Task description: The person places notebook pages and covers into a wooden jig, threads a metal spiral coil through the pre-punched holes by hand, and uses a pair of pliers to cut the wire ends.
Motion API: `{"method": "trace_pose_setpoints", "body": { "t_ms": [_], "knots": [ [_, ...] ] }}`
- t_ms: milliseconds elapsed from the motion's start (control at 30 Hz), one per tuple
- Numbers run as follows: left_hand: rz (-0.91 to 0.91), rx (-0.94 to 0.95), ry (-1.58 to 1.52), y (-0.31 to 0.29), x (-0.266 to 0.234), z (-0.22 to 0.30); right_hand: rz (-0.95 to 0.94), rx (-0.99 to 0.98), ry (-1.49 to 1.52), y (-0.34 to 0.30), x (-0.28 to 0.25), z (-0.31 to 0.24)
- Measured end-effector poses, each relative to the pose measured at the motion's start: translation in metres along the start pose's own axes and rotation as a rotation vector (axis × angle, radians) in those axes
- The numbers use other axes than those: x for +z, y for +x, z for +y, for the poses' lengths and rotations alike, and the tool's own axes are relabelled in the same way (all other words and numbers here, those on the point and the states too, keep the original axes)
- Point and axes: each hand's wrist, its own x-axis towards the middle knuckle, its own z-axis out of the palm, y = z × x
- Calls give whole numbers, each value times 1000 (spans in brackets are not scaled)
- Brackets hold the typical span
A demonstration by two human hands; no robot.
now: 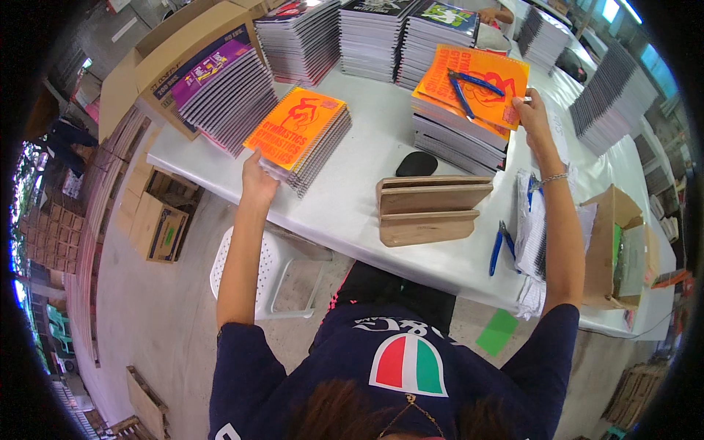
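My left hand [259, 180] grips the near left corner of a small stack of orange spiral notebooks [299, 126] on the table's left side. To the right, my right hand [534, 116] pinches the right edge of an orange notebook cover [506, 67], which lies skewed on top of a taller notebook stack [458, 141]. Blue-handled pliers [465, 94] rest spread open on that cover. How many sheets my right fingers hold cannot be made out.
On the white table [345, 205] stand a wooden holder [429, 213] and a black mouse [416, 163]. A second pair of blue pliers [501, 246] lies near the right. Purple notebooks [220, 92] lean by a cardboard box [165, 67]. A white stool [282, 282] stands below.
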Motion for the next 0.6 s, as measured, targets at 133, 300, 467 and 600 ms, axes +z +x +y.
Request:
{"method": "trace_pose_setpoints", "body": {
  "t_ms": [133,300,467,600],
  "knots": [
    [192,397,200,-14,15,-18,256,-214,-55,-6,5,6],
    [109,633,263,-74,62,-36,591,-434,152,-30,-14,15],
    [-4,746,329,-115,65,-59,580,-344,598,-96,-6,-13],
    [42,668,319,-126,50,-92,349,-148,759,-136,-23,19]
  ]
}}
